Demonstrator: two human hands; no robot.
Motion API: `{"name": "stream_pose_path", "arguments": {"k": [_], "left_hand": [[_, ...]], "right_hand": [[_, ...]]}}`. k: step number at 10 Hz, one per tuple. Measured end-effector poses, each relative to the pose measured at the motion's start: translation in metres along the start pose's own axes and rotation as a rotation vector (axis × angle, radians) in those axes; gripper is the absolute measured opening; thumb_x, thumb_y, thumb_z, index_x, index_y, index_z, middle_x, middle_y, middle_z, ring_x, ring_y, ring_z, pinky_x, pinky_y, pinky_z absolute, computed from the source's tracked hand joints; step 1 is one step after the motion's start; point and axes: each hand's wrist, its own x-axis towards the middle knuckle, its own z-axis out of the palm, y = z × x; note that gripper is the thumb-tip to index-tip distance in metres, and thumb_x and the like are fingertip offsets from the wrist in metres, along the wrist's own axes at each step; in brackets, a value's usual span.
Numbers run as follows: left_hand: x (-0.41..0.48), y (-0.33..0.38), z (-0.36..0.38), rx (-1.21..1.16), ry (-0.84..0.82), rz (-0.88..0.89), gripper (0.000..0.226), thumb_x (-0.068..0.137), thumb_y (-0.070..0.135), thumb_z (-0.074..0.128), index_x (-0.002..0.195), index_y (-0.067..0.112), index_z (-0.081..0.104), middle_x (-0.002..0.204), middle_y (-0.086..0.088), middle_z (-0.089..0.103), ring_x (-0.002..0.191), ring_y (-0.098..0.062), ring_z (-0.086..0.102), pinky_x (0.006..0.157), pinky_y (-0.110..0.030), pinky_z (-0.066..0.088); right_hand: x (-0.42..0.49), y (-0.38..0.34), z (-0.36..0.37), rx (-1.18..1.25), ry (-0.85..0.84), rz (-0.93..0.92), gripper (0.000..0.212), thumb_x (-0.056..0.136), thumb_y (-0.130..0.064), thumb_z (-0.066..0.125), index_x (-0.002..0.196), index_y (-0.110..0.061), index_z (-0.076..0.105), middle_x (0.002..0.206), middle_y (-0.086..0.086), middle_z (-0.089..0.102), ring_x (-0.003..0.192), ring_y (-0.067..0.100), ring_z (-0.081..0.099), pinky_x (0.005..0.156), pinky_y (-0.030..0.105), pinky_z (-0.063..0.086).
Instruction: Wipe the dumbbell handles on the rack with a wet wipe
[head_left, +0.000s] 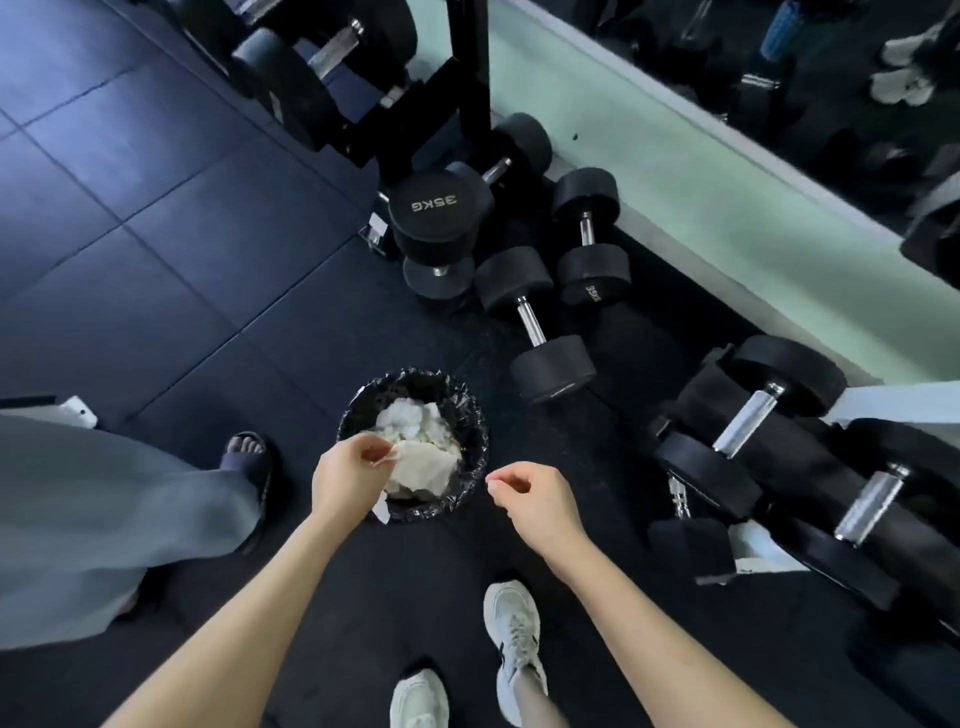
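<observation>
Far left: grey trouser leg (78, 519), someone else's, cut off by frame edge, sandalled foot (244, 457) poking out. Lower centre: left hand (348, 475) over bin (480, 441), thumb and fingertips pinching wet wipe (421, 467); wipe's lower edge hard to tell from crumpled tissues (410, 421) inside. Right hand (535, 501) just right of bin, fingers loosely curled, nothing visible in them. Right side: dumbbell handles (748, 415) on rack (893, 402), partly cut off.

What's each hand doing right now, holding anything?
Left hand: pinching a wipe over the bin.
Right hand: loosely curled, holding nothing.
</observation>
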Motion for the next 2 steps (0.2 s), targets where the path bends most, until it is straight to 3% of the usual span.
{"name": "stream_pose_path", "arguments": {"k": [2], "left_hand": [[0.046, -0.033, 0.02, 0.038, -0.017, -0.067, 0.034, 0.082, 0.017, 0.065, 0.116, 0.021, 0.065, 0.114, 0.004, 0.067, 0.102, -0.017, 0.062, 0.081, -0.025, 0.043]], "right_hand": [[0.037, 0.012, 0.0, -0.056, -0.026, 0.007, 0.012, 0.086, -0.019, 0.061, 0.081, -0.025, 0.069, 0.079, -0.007, 0.069, 0.081, 0.015, 0.065, 0.077, 0.035, 0.052]]}}
